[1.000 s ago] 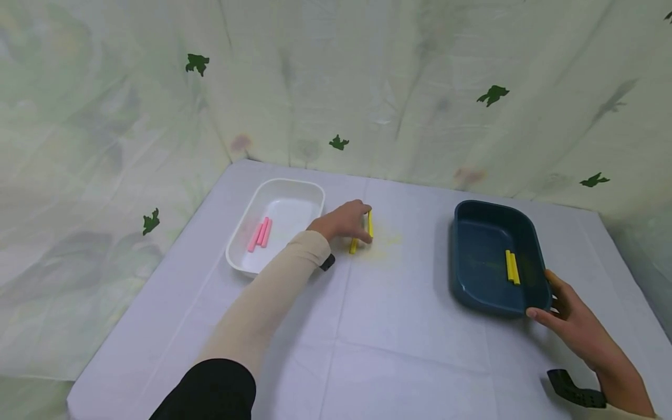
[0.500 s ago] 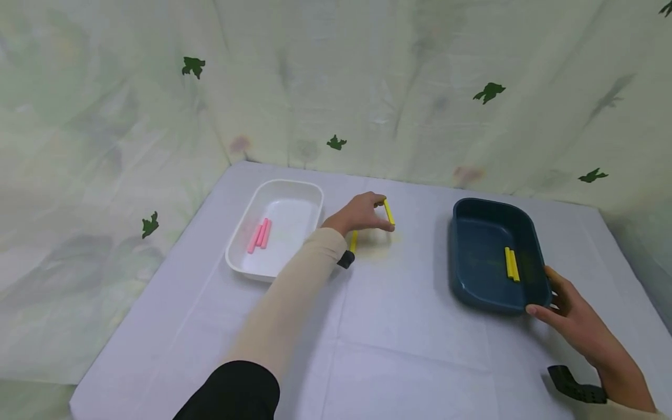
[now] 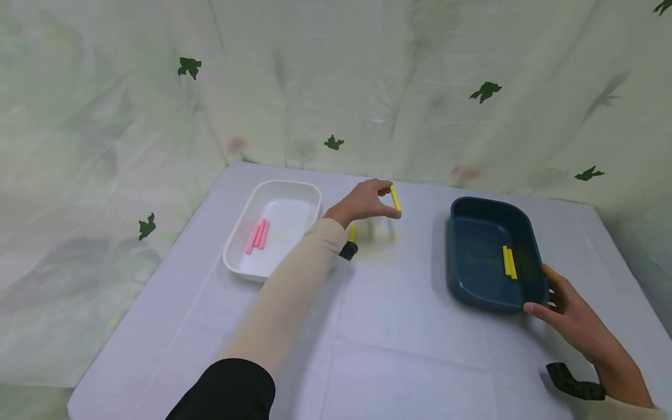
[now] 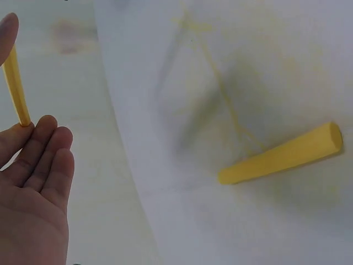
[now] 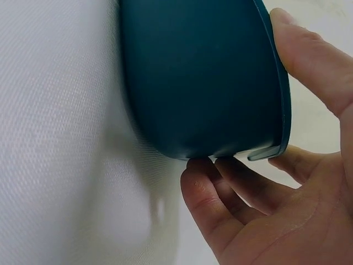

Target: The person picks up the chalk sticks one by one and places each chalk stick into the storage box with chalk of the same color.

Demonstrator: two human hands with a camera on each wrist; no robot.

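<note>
My left hand (image 3: 362, 203) pinches a yellow chalk stick (image 3: 395, 198) end to end between thumb and a finger, held above the table. In the left wrist view this chalk stick (image 4: 16, 91) is at the left edge. Another yellow chalk stick (image 4: 281, 154) lies on the cloth below, partly hidden by the left wrist in the head view. My right hand (image 3: 574, 318) grips the near right corner of a dark blue tray (image 3: 475, 280), thumb at the rim and fingers against the outer wall (image 5: 204, 83). Two yellow chalk sticks (image 3: 508, 262) lie side by side in this tray.
To the left stands a white tray (image 3: 289, 216) holding three pink chalk sticks (image 3: 257, 236); the left forearm passes over its near right side. Yellow dust (image 3: 375, 251) marks the white tablecloth (image 3: 399, 326). A pale curtain (image 3: 367, 87) hangs behind the table.
The left hand has taken the yellow chalk stick from the cloth, raised it and moved it right and away. The right hand still grips the blue tray.
</note>
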